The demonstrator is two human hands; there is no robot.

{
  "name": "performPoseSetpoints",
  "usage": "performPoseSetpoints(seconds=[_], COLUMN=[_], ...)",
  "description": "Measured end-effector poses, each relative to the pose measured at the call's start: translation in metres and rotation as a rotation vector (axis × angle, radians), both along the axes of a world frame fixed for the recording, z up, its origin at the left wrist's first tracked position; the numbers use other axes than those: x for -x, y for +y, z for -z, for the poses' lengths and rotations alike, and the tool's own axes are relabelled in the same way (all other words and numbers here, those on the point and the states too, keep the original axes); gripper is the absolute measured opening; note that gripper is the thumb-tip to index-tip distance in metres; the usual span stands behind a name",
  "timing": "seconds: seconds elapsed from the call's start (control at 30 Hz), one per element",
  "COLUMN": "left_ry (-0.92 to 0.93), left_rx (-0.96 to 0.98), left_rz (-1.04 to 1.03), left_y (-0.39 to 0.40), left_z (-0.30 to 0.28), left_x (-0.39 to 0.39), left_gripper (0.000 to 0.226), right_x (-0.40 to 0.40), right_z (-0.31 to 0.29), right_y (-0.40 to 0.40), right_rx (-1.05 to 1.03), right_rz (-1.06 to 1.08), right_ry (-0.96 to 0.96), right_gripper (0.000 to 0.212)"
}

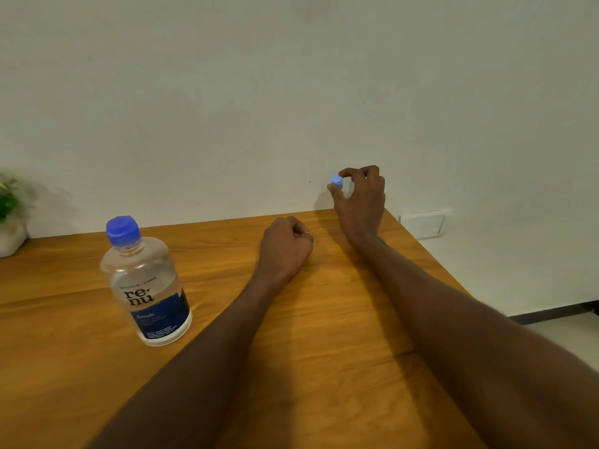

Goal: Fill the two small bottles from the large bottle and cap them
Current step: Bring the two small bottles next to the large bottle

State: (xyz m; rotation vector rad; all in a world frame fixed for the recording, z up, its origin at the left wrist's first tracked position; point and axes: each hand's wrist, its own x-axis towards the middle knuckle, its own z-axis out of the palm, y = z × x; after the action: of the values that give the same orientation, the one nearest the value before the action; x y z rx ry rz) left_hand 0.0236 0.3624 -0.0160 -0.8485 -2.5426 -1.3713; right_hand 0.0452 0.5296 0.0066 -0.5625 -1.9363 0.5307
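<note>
The large clear bottle with a blue cap and a dark blue "renu" label stands capped on the wooden table, left of both arms. My right hand is raised near the table's far edge and pinches a small blue cap between thumb and fingers; whether a small bottle hangs under the cap is hidden by the hand. My left hand rests on the table as a closed fist; whether it encloses anything cannot be seen. No other small bottle shows.
A potted green plant in a white pot stands at the table's far left corner. A white wall runs behind the table. The table's right edge drops off to a pale floor, with a white wall socket beyond it.
</note>
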Motion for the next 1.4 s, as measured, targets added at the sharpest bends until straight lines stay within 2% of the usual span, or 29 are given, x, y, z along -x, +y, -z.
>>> performPoseSetpoints(seconds=[0.1,0.2,0.33,0.43,0.57,0.67,1.0,1.13,1.27,1.4], left_ry=[-0.034,-0.105,-0.142,-0.120,-0.119,-0.140,-0.113,-0.111,-0.114,-0.010], left_rx=[-0.096,-0.183,-0.170,-0.138,-0.126,-0.148,-0.152,-0.156,-0.211,-0.307], left_rz=[0.002,-0.006,-0.042,-0.054,-0.143,-0.170,-0.162,-0.156,-0.162,-0.089], left_y=[-0.006,-0.021,-0.057,-0.108,-0.174,-0.200,-0.207,-0.207,-0.208,-0.203], left_z=[-0.006,-0.016,-0.018,-0.011,-0.006,-0.009,-0.014,-0.014,-0.016,-0.017], left_x=[-0.007,-0.023,-0.065,-0.104,-0.141,-0.156,-0.163,-0.162,-0.165,-0.177], left_gripper=[0.015,0.020,0.022,0.022,0.026,0.028,0.024,0.026,0.024,0.024], right_x=[-0.023,-0.052,-0.093,-0.120,-0.143,-0.148,-0.150,-0.153,-0.163,-0.182], right_z=[0.002,-0.001,-0.006,0.001,0.008,0.008,0.008,0.007,0.002,0.002], right_y=[-0.028,-0.067,-0.121,-0.158,-0.199,-0.221,-0.232,-0.232,-0.233,-0.211], right_rx=[0.155,0.345,0.459,0.499,0.531,0.467,0.234,0.289,0.392,0.508], right_rz=[-0.124,-0.213,-0.291,-0.357,-0.425,-0.472,-0.507,-0.511,-0.509,-0.424], right_ry=[0.190,0.298,0.340,0.283,0.208,0.135,-0.021,-0.028,-0.018,0.160], right_gripper=[0.026,0.026,0.026,0.025,0.028,0.034,0.039,0.043,0.063,0.047])
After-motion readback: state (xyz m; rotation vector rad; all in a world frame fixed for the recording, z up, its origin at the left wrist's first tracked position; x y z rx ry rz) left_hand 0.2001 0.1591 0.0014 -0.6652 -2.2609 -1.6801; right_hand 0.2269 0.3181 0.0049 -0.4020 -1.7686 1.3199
